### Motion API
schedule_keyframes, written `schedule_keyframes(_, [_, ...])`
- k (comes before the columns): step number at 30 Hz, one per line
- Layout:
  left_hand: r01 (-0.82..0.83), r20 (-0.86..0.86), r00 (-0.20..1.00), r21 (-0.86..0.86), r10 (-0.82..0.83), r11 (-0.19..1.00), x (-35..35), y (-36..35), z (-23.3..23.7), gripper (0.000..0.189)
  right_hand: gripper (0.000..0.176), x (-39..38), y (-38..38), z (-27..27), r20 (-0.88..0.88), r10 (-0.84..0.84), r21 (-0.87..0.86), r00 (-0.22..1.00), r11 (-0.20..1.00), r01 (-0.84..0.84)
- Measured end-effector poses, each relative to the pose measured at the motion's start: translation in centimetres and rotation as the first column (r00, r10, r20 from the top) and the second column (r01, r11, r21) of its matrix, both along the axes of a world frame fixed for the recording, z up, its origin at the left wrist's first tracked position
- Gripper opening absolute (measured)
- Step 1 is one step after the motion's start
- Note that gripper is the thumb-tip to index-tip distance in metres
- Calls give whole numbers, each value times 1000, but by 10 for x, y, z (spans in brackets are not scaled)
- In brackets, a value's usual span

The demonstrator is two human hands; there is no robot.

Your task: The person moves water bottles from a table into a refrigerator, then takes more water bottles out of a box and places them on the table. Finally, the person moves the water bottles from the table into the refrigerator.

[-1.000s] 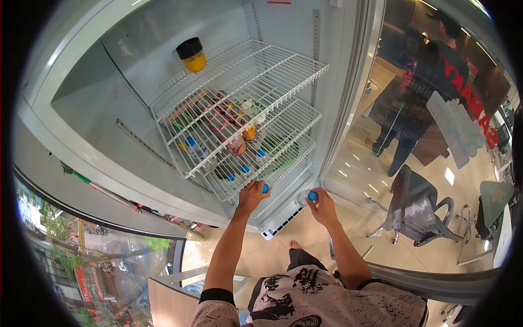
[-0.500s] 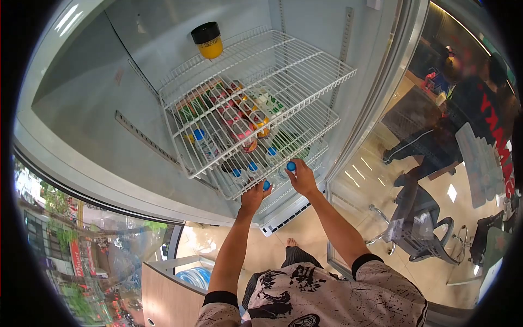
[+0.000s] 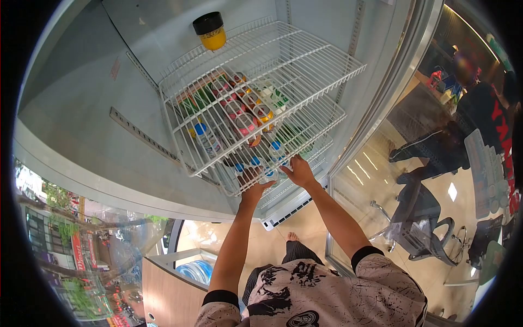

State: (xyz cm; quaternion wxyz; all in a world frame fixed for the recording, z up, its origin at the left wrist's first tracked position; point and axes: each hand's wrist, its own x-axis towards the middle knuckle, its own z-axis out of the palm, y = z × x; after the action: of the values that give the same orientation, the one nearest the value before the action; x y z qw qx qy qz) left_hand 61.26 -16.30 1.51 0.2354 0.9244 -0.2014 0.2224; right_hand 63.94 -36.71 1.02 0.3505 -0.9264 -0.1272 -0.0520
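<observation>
At the front edge of a white wire shelf [image 3: 327,139] inside a fridge, my left hand [image 3: 254,184] is open, its fingers spread beside a clear bottle with a blue cap [image 3: 269,174]. My right hand [image 3: 299,171] is to the right, thumb stretched out toward the same bottles and fingers partly behind the wires. It looks open. Another clear bottle [image 3: 277,150] with a blue cap stands just behind. Two more blue caps, a left one [image 3: 239,167] and a right one [image 3: 255,161], show near my left fingertips. The wires partly cover the bottles.
Pink cans [image 3: 245,123], orange cans [image 3: 263,113] and a labelled bottle [image 3: 207,140] stand deeper inside. A yellow jar with a black lid [image 3: 210,34] sits on the upper wire shelf [image 3: 305,49]. The glass door [image 3: 354,185] is swung open at right, with an office chair [image 3: 417,223] and a person beyond.
The two blue-capped bottles held at their caps are now in among the others on the shelf. Both hands have let go, with fingers spreading; the view has shifted slightly.
</observation>
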Motion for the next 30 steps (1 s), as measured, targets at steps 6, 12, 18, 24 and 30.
schedule_keyframes(6, [-102, -433, 861, 369, 268, 924, -19, 14, -12, 89, 66, -61, 0, -11, -100, -316, 336, 943, 882, 331])
schedule_keyframes(12, [-69, -404, 902, 217, 154, 974, -17, 23, -15, 72, 67, -163, -10, -72, -359, -510, 223, 782, 767, 602])
schedule_keyframes(18, [-26, -250, 968, 29, 33, 999, -24, 18, -13, 80, 65, -274, -16, -102, -538, -569, -32, 622, 751, 659])
schedule_keyframes(24, [116, -370, 906, -247, -204, 962, -144, 18, 9, 86, 52, -415, -47, -112, -889, -261, 112, 376, 672, 732])
schedule_keyframes(30, [13, -642, 700, -425, -312, 905, -350, 111, -58, 80, 44, -485, -67, -6, -809, -579, -66, 104, 264, 962])
